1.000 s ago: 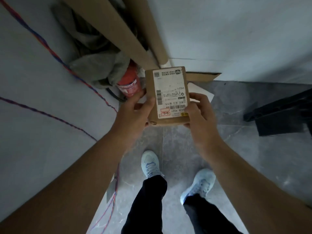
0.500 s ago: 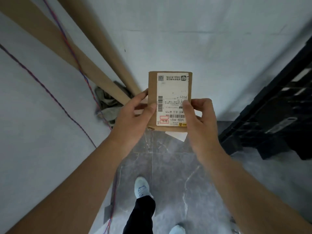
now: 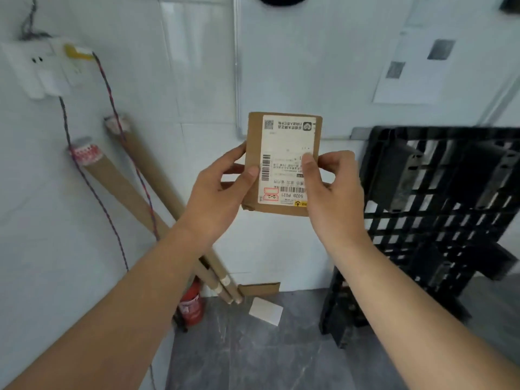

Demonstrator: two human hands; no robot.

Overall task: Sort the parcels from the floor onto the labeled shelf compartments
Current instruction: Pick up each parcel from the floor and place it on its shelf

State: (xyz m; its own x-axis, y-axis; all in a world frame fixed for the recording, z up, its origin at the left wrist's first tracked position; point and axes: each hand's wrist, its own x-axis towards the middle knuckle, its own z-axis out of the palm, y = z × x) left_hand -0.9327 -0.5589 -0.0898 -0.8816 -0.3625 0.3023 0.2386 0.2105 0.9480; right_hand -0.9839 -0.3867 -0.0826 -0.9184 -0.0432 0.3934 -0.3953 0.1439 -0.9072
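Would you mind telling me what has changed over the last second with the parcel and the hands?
The view has lifted from the floor to the wall: the shoes have dropped out of sight and a black pallet now leans at the right. The right hand has shifted its thumb further onto the label. The parcel stays upright, label facing the camera, with the left hand keeping its grip; nothing was let go.

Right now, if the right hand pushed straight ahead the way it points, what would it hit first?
Apart from the parcel the right hand already holds, probably the white wall behind it; the black pallet stands off to the right. Depth is unclear.
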